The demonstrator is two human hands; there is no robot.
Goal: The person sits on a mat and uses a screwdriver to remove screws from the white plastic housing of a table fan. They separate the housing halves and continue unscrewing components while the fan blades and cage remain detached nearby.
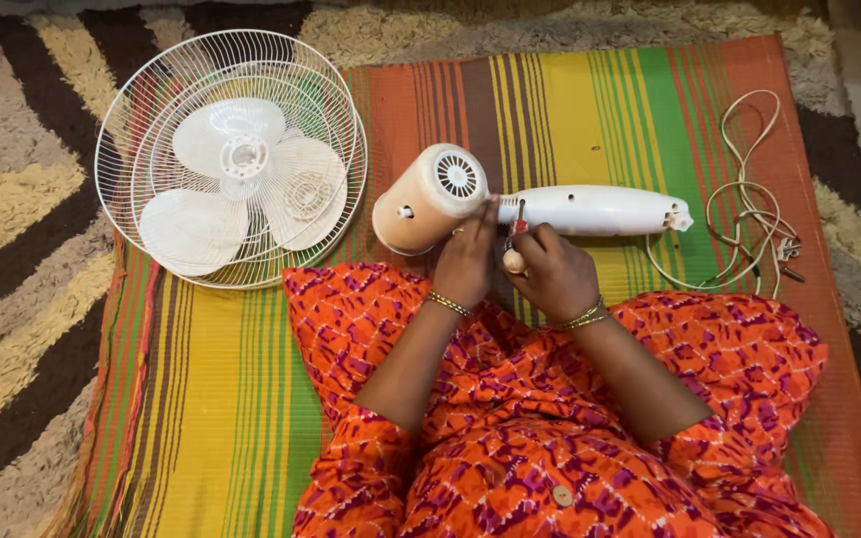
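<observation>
A fan motor housing, cream and pale orange with a round vent, lies on its side on the striped mat, joined to a white stand neck pointing right. My left hand rests against the housing where it meets the neck. My right hand grips a screwdriver with a pale wooden handle and red collar, its tip against the joint.
White wire fan guards with the three-blade propeller lie at the left of the mat. A white power cord with plug coils at the right. A shaggy brown and yellow rug surrounds the mat. My orange patterned clothing fills the foreground.
</observation>
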